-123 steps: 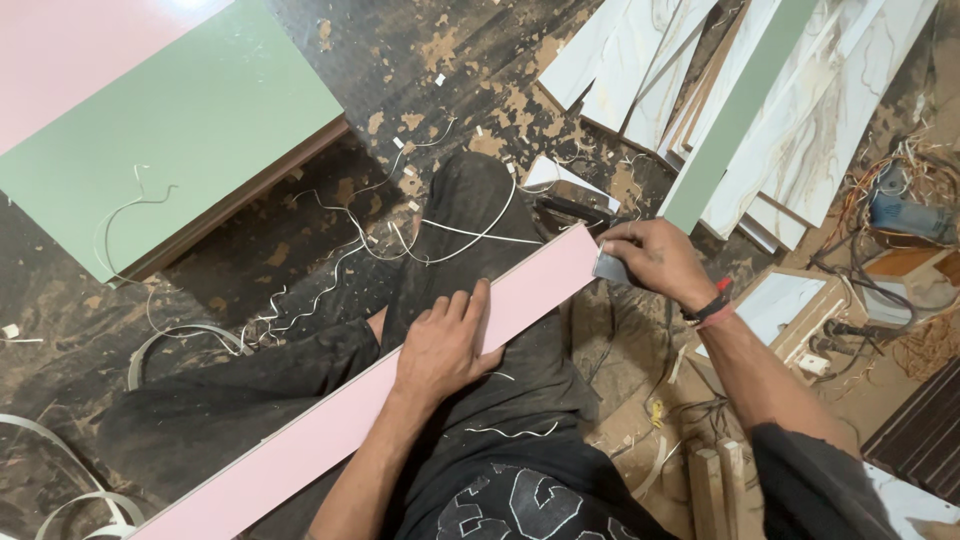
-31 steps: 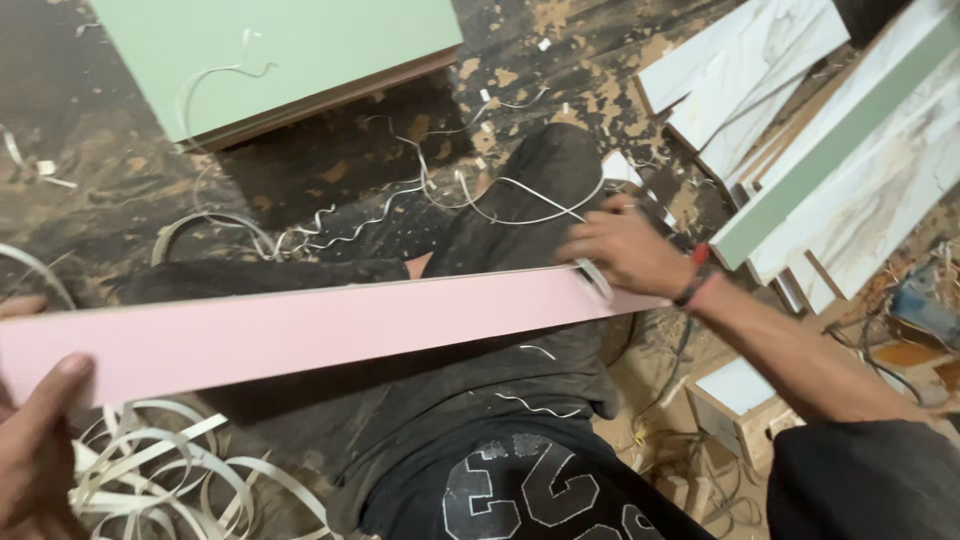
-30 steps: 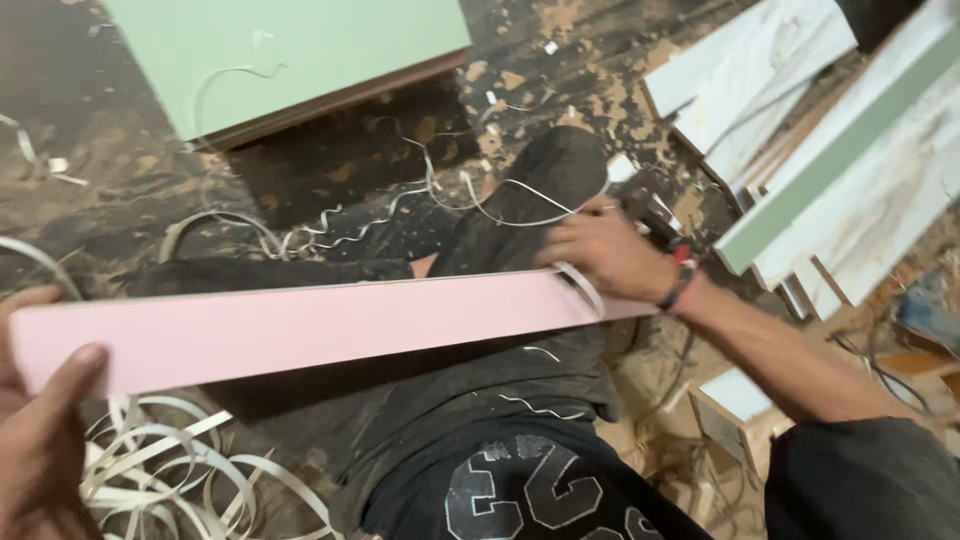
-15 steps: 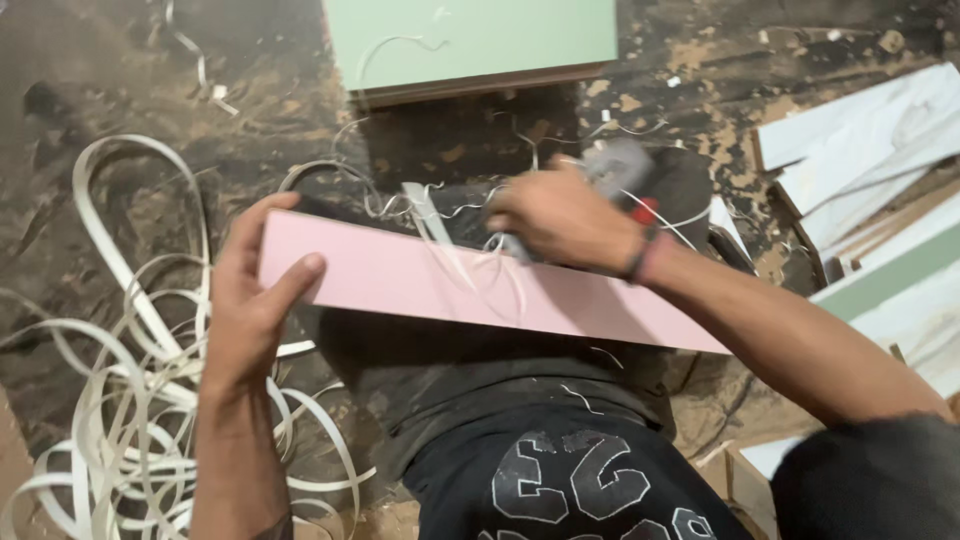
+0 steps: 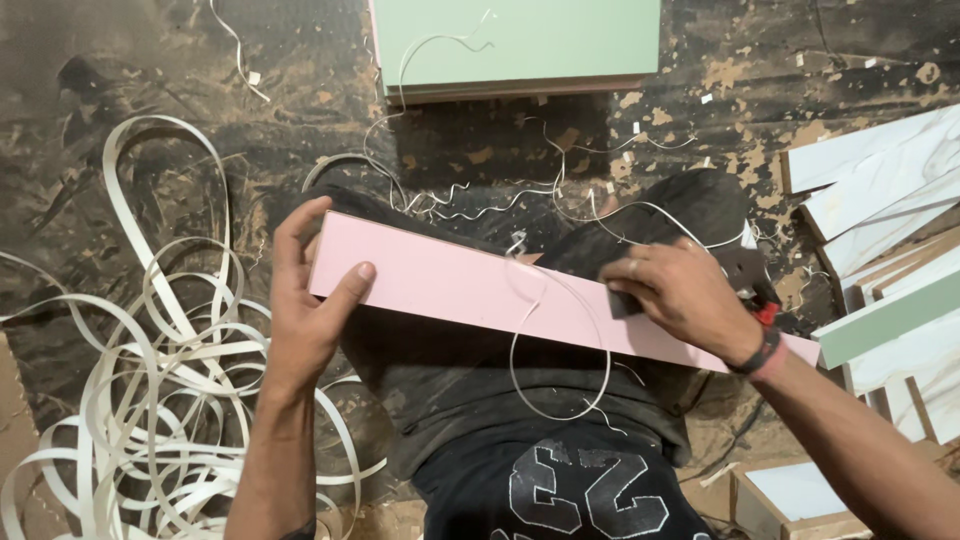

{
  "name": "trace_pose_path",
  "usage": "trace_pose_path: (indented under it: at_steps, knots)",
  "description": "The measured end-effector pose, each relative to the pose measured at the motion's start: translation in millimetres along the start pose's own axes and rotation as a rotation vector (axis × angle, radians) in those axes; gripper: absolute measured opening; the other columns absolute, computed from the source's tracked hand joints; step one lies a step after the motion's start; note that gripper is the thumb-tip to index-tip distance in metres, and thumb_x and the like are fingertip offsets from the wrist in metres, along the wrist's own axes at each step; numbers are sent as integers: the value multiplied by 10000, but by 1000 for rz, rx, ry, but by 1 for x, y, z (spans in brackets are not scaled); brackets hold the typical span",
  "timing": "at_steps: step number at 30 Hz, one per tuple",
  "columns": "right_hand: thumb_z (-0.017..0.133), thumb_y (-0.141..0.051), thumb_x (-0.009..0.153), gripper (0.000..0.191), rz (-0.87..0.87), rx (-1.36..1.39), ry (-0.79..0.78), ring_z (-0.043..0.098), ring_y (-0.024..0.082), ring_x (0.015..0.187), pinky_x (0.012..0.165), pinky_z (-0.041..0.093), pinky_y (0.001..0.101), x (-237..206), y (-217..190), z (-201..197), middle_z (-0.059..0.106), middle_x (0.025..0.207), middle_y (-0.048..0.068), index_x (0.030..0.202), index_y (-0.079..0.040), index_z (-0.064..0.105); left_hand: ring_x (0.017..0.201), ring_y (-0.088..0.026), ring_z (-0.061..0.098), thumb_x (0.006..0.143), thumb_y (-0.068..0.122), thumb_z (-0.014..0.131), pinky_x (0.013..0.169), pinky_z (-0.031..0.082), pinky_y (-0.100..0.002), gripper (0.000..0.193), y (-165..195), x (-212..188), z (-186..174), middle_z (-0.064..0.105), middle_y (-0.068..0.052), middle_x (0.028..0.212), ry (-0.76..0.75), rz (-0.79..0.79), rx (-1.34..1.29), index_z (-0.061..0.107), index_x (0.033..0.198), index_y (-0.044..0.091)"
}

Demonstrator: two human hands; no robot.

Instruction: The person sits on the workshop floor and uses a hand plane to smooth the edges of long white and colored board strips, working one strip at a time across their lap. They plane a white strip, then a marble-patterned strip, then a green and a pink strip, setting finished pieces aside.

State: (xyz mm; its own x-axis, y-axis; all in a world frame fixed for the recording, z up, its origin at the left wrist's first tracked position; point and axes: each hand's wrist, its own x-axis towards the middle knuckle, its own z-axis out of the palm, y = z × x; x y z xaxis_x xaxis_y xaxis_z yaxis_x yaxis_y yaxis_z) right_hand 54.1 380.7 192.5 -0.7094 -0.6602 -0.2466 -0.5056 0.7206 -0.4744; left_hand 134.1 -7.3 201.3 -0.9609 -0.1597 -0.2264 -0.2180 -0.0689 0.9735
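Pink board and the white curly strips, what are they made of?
The pink board looks like laminated wood panel: smooth, matte face, stiff straight edges. The white curly strips look like thin plastic edge banding, bending in loose loops; plastic is a guess.

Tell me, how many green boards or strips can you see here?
2. A large green panel lies on the floor at the top. A narrow green strip sits in the stack of boards at the right edge. Others may be hidden in that stack or out of frame.
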Motion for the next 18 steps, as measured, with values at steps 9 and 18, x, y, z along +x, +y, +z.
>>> trace_pose_path:
  at_steps: [9, 18]
  knots:
    - [700, -146, 861, 105, -160, -1, 139, 620, 192, 804, 778, 345, 391, 79, -57, 7, 648, 778, -18, 912, -179, 786, 1194, -164, 593, 990, 38, 693, 1055, 506, -317, 612, -12, -9, 5, 586, -103, 1291, 32, 123, 69, 398, 1526, 41]
    - [700, -190, 916, 94, -178, 58, 102, 623, 185, 843, 800, 373, 387, 59, -43, 8, 647, 812, -20, 989, -186, 758, 1167, -148, 607, 971, 36, 687, 1028, 512, -309, 564, -23, -4, 3, 597, -91, 1281, 45, 87, -48, 430, 1474, 35]
